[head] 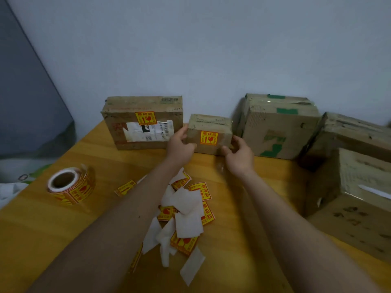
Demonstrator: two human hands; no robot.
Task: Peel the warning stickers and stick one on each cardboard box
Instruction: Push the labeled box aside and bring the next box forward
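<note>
Cardboard, worn and brown, made up the small box [209, 134] that stood at the far edge of the wooden table [42, 225], against the pale wall and between a flat wide box [141, 122] on its left and a larger box with green tape [277, 130] on its right. A yellow warning sticker [209, 138] with red print sat square on its front face. The flat wide box carried a like sticker [145, 117] above a white shipping label [148, 131]. Two further boxes [349, 187] lay at the right, with no sticker visible on the faces shown.

Both forearms reached forward over the table. The left hand [179, 144] held the small box at its left side, fingers curled round the edge. The right hand [239, 155] gripped the lower right corner, thumb on the front face and fingers bent behind; it was somewhat blurred.

Nearer the person, a heap of loose stickers and white backing papers [186, 214] lay between the arms, and a sticker roll [69, 185] lay on its side toward the left of the table.
</note>
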